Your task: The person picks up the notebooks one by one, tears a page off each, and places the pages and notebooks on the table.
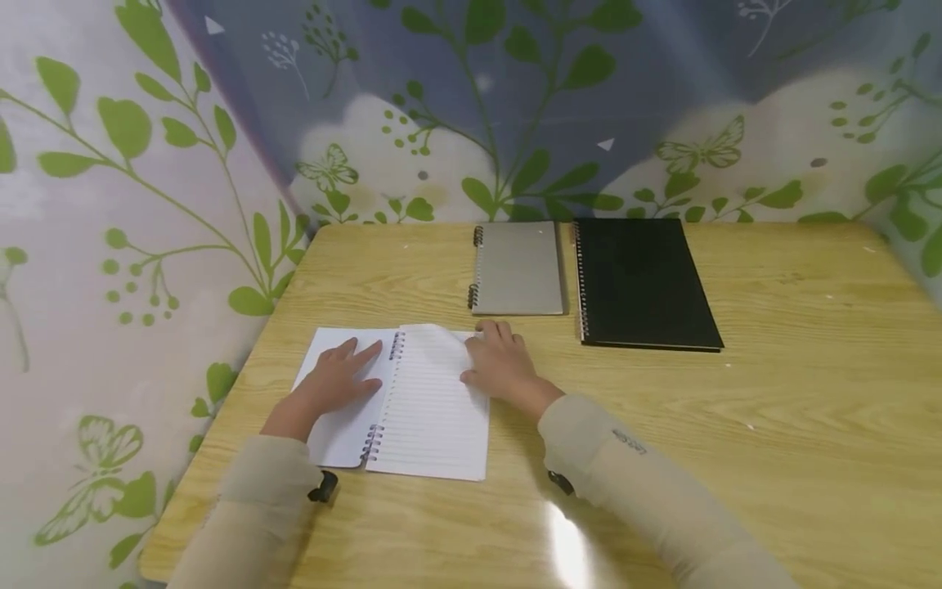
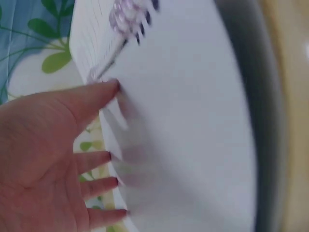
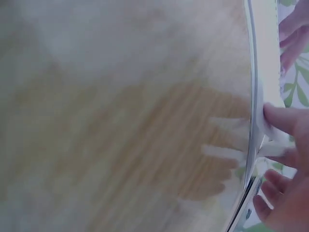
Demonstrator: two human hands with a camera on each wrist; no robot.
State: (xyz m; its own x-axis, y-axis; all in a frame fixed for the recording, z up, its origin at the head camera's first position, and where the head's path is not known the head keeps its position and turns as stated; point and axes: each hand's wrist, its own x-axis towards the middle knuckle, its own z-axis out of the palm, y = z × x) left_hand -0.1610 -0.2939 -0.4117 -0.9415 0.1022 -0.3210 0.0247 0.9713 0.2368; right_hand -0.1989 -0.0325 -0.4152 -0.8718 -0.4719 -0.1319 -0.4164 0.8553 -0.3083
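Notebooks total three on the worktop (image 1: pixel 736 425). We find the open notebook (image 1: pixel 427 417) under both hands: left hand (image 1: pixel 334 380) flat, fingers released; right hand (image 1: pixel 500 364) grasping its lifted page (image 1: pixel 441 348).

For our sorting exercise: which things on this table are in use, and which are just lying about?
In use:
open notebook
left hand, flat on its left page
right hand, lifting the right page's top corner

Lying about:
grey notebook, closed
black notebook, closed

2 closed notebooks (image 1: pixel 518 268) lie behind open notebook (image 1: pixel 412 405).
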